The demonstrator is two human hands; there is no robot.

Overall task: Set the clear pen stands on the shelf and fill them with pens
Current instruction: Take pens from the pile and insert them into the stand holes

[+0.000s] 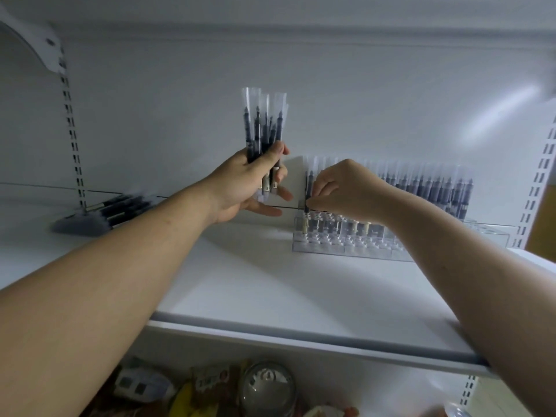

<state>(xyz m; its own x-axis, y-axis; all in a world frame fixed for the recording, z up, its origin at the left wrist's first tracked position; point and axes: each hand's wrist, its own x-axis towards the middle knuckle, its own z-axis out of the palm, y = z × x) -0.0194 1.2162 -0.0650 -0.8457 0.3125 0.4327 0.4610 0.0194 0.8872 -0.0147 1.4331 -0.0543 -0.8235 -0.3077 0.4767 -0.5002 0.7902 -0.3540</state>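
Clear plastic, stepped in rows, the pen stand (pixel 346 246) sits on the white shelf (pixel 240 284) toward its right, close to the back wall. Its back row already carries a line of sleeved pens (pixel 436 188) running off to the right. The step in hand, as we read it, is seating one more pen (pixel 308 188) at the left end of that row. To do it well we should hold the pen upright over its hole, lower it straight, and let go only once the base bottoms out. We should also mind that our wrist does not brush the neighbours, since the thin sleeves look easy to tip. Our right hand (pixel 349 191) pinches this pen low on its barrel between thumb and forefinger, the other fingers curled in beside them; whether the tip has entered the hole we cannot tell. Our left hand (pixel 246 185) is raised just left of the stand, thumb and upper fingers wrapped round an upright bundle of pens (pixel 261 124), the lower fingers loosely extended beneath. A heap of loose pens (pixel 120 207) lies at the shelf's far left.
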